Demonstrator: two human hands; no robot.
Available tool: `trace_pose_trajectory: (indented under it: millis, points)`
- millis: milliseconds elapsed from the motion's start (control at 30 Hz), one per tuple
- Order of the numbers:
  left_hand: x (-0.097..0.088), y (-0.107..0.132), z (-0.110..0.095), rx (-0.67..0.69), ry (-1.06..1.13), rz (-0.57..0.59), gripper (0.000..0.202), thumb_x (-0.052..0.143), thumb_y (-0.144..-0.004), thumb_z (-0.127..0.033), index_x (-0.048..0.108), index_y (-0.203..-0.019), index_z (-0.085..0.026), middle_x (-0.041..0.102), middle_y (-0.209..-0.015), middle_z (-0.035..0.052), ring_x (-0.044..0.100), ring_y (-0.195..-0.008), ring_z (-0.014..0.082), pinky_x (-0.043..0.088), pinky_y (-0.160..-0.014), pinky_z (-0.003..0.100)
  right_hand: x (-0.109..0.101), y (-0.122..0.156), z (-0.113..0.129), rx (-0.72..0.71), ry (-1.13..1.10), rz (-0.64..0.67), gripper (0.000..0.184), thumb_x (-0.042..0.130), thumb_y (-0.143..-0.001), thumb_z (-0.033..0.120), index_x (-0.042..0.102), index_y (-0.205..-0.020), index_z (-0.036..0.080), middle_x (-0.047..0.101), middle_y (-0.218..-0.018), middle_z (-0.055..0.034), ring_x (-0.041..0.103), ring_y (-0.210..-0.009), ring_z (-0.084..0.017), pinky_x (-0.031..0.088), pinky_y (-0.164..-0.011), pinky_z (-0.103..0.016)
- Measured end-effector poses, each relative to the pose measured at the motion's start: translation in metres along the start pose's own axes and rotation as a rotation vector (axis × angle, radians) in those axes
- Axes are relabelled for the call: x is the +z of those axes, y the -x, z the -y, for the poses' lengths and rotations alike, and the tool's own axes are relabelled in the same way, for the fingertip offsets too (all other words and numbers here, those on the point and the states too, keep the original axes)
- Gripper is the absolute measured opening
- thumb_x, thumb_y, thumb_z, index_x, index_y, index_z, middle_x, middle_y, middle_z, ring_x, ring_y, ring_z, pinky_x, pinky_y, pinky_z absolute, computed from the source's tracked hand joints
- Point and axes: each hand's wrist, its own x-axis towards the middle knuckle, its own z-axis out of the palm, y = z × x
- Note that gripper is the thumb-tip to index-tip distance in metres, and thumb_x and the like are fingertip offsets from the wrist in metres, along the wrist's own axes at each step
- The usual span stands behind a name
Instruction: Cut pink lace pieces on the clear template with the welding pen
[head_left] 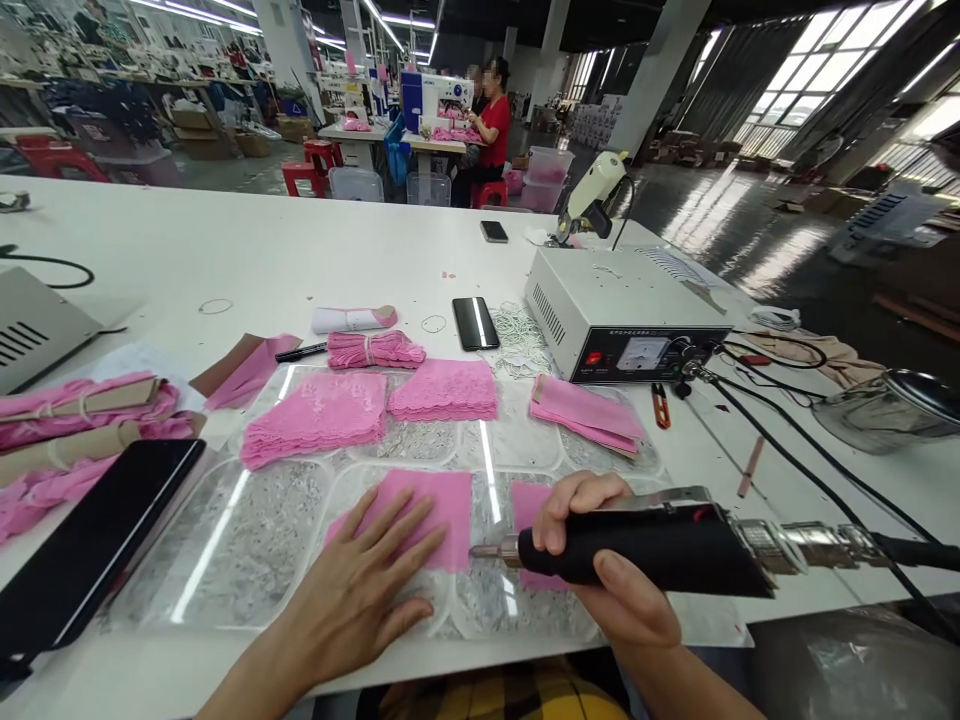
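Observation:
My left hand (375, 575) lies flat with spread fingers on a pink fabric piece (450, 500). In my right hand (607, 560) is a black corded handpiece (652, 545), gripped around its body. The metal tip of the handpiece points left and sits at the right edge of that fabric; whether it touches is hard to tell. A second pink piece (529, 505) lies partly hidden beneath the handpiece and fingers. Both pieces rest on a clear plastic sheet (247, 540). Beyond them are a lace fabric stack (315, 420), a smaller lace stack (442, 390) and folded pink strips (585, 415).
A grey generator box (637, 310) with a dial stands at right, cables (795, 470) running from its front. Orange snips (660, 407), a glass jar (892, 410) and phones (475, 324) lie about. A large black device (97, 540) and pink bundles (75, 410) occupy the left. Someone in red (495, 120) sits behind.

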Motion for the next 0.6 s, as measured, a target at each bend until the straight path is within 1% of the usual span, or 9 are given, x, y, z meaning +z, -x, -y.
trace_pose_trajectory:
  millis: [100,200,367,467,600]
  points:
    - [-0.0002,0.0004,-0.0007,-0.005,0.004,-0.005,0.056,0.047,-0.095,-0.051,0.043,-0.144,-0.023,0.042,-0.149,0.0054,0.034,-0.140,0.0273,0.008,-0.120,0.047,-0.0002,0.0003,0.0000,0.002,0.001,-0.010,0.019,0.060,-0.080,0.034,0.061,-0.096,0.024,0.055,-0.084,-0.0016,0.056,-0.061,-0.012,0.050,-0.056,-0.030]
    - [0.0001,0.0016,-0.0021,-0.012,0.015,-0.001,0.057,0.048,-0.095,-0.050,0.043,-0.144,-0.022,0.042,-0.149,0.0069,0.035,-0.139,0.0284,0.009,-0.120,0.047,-0.0003,0.0001,0.0002,-0.004,0.005,-0.019,0.019,0.060,-0.079,0.033,0.061,-0.095,0.023,0.055,-0.083,-0.0018,0.056,-0.061,-0.012,0.050,-0.056,-0.031]
    - [0.0020,0.0040,-0.0048,-0.046,0.045,0.029,0.058,0.046,-0.096,-0.049,0.036,-0.147,-0.023,0.041,-0.150,0.0059,0.033,-0.141,0.0275,0.012,-0.120,0.048,-0.0008,0.0000,0.0006,-0.007,0.009,-0.034,0.021,0.061,-0.078,0.033,0.062,-0.096,0.023,0.056,-0.082,-0.0019,0.055,-0.060,-0.012,0.050,-0.055,-0.031]
    - [0.0030,0.0046,-0.0061,-0.057,0.054,0.034,0.059,0.046,-0.096,-0.051,0.037,-0.147,-0.023,0.041,-0.150,0.0064,0.032,-0.141,0.0277,0.011,-0.120,0.049,-0.0010,0.0001,0.0011,0.002,0.026,-0.036,0.021,0.061,-0.077,0.033,0.062,-0.095,0.023,0.056,-0.082,-0.0023,0.055,-0.058,-0.013,0.050,-0.054,-0.033]
    - [0.0035,0.0045,-0.0076,-0.067,0.070,0.013,0.057,0.045,-0.096,-0.051,0.040,-0.144,-0.021,0.040,-0.150,0.0070,0.031,-0.142,0.0276,0.007,-0.120,0.049,-0.0020,0.0019,0.0010,0.008,0.022,-0.034,0.021,0.061,-0.076,0.032,0.062,-0.095,0.022,0.056,-0.082,-0.0025,0.055,-0.059,-0.012,0.050,-0.054,-0.032]
